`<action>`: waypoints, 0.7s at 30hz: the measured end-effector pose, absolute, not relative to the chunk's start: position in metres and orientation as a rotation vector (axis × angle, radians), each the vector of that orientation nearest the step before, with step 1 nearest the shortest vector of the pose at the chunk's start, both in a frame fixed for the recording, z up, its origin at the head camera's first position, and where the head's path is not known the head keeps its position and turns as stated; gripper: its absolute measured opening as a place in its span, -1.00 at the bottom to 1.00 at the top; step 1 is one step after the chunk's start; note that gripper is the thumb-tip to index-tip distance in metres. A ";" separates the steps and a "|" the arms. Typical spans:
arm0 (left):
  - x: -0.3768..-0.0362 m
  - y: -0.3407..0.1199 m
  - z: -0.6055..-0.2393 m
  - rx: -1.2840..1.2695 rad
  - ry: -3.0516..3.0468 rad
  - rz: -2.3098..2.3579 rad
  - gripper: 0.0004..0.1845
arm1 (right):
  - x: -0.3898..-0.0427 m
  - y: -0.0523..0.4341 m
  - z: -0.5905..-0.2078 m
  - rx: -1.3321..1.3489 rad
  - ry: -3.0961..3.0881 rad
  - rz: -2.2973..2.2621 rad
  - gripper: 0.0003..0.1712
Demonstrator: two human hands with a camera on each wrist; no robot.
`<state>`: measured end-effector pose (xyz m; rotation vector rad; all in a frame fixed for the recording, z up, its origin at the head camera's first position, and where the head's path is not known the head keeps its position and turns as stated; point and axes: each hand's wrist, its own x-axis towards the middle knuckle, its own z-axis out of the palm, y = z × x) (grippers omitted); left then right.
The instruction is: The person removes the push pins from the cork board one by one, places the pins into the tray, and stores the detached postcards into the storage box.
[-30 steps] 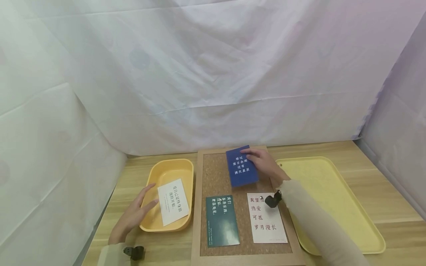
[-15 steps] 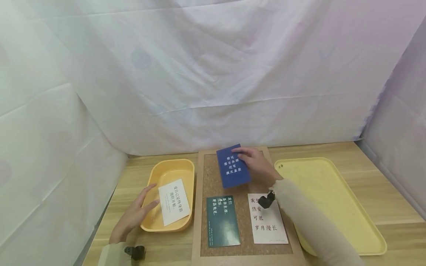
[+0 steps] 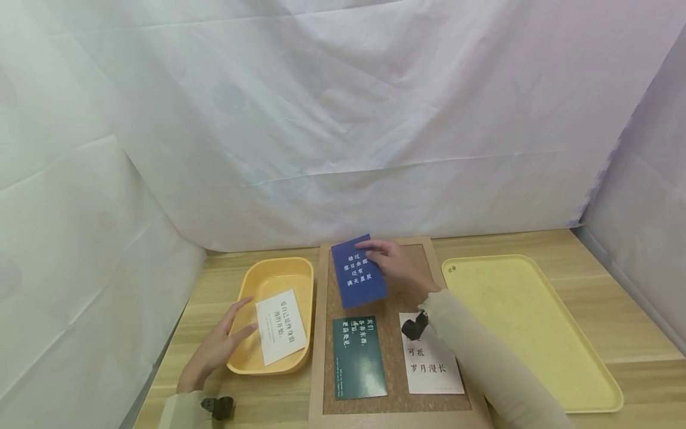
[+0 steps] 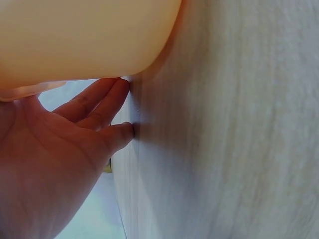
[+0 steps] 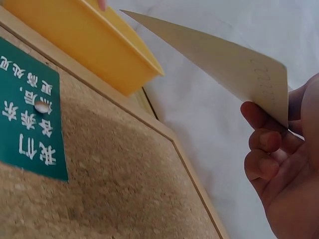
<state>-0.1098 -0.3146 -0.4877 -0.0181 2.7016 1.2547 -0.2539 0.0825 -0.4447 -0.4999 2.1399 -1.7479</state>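
Blue card (image 3: 358,271) with white lettering is pinched in the right hand (image 3: 393,265), thumb on its face and curled fingers (image 5: 264,142) behind it, lifted clear above the far end of the cork board (image 3: 399,301). The board lies in the middle of the wooden counter (image 3: 616,322). A green card (image 3: 359,356) and a white card (image 3: 431,363) lie flat on the board's near half, side by side. The left hand (image 3: 214,348) is relaxed, fingers straight, resting against the outer wall of the orange tub (image 3: 276,280) near the counter's left edge; its fingertips (image 4: 124,132) touch the counter. Another white card (image 3: 281,325) leans inside the tub. A yellow tray (image 3: 527,328) sits by the board's right side.
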 end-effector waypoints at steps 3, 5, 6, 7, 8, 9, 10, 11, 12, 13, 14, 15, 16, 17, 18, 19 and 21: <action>-0.110 -0.314 -0.487 -0.029 2.694 1.258 -0.30 | -0.255 0.076 -0.444 -0.524 2.145 -1.739 -0.61; -0.110 -0.315 -0.487 -0.041 2.688 1.257 -0.30 | -0.255 0.071 -0.444 -0.538 2.149 -1.735 -0.61; -0.110 -0.315 -0.487 -0.047 2.684 1.257 -0.30 | -0.254 0.069 -0.444 -0.537 2.152 -1.731 -0.62; -0.110 -0.315 -0.486 -0.049 2.684 1.254 -0.30 | -0.254 0.067 -0.444 -0.546 2.143 -1.741 -0.62; -0.110 -0.315 -0.486 -0.049 2.685 1.250 -0.30 | -0.253 0.065 -0.443 -0.557 2.134 -1.749 -0.61; -0.110 -0.315 -0.486 -0.049 2.686 1.247 -0.30 | -0.253 0.063 -0.442 -0.564 2.130 -1.754 -0.61; -0.110 -0.315 -0.486 -0.049 2.688 1.243 -0.31 | -0.252 0.062 -0.441 -0.570 2.123 -1.758 -0.61; -0.110 -0.315 -0.486 -0.048 2.688 1.242 -0.31 | -0.252 0.060 -0.440 -0.576 2.113 -1.765 -0.61; -0.110 -0.315 -0.486 -0.046 2.689 1.243 -0.31 | -0.251 0.058 -0.439 -0.579 2.110 -1.766 -0.61; -0.109 -0.315 -0.487 -0.044 2.688 1.245 -0.31 | -0.251 0.057 -0.439 -0.582 2.105 -1.768 -0.61; -0.109 -0.315 -0.487 -0.042 2.687 1.247 -0.31 | -0.251 0.055 -0.438 -0.582 2.104 -1.765 -0.61; -0.109 -0.315 -0.486 -0.041 2.685 1.252 -0.31 | -0.250 0.053 -0.437 -0.583 2.104 -1.760 -0.61; -0.109 -0.315 -0.486 -0.041 2.683 1.255 -0.31 | -0.249 0.052 -0.436 -0.578 2.105 -1.756 -0.62; -0.109 -0.315 -0.486 -0.041 2.682 1.257 -0.31 | -0.249 0.050 -0.436 -0.572 2.114 -1.747 -0.62; -0.108 -0.315 -0.486 -0.043 2.681 1.257 -0.31 | -0.249 0.048 -0.436 -0.574 2.111 -1.746 -0.62; -0.108 -0.316 -0.485 -0.041 2.679 1.257 -0.30 | -0.248 0.045 -0.436 -0.567 2.117 -1.740 -0.63; -0.108 -0.316 -0.485 -0.039 2.676 1.254 -0.30 | -0.247 0.041 -0.435 -0.565 2.135 -1.729 -0.63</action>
